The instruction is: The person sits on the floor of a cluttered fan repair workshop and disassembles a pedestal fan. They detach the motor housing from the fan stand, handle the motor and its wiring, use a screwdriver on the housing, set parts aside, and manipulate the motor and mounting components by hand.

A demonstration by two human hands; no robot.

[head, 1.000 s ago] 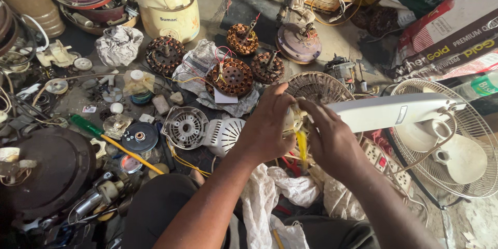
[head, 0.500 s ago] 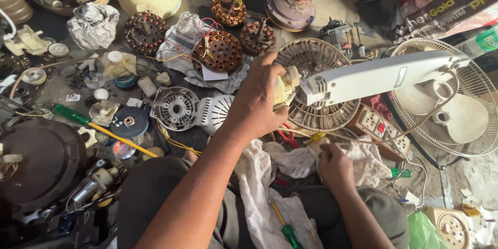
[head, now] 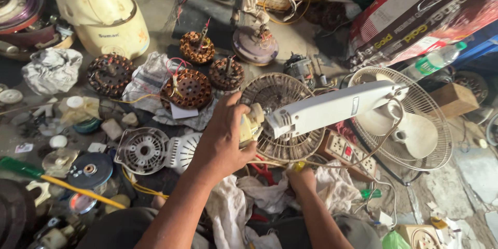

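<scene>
White plastic fan stem (head: 332,108) held level over the wire fan guard (head: 282,116)
Left hand (head: 223,142) grips the stem's cream end piece (head: 250,124); best kept steady and level. Right hand (head: 301,180), lower than a second ago, closes on a yellow-handled tool (head: 299,166) above the cloth (head: 249,202).

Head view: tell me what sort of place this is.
Most likely a small repair workshop for fans and household appliances, with work done on the floor. Copper-wound motor stators lie loose, wire fan guards are off, and the left hand holds a white fan stand.
</scene>
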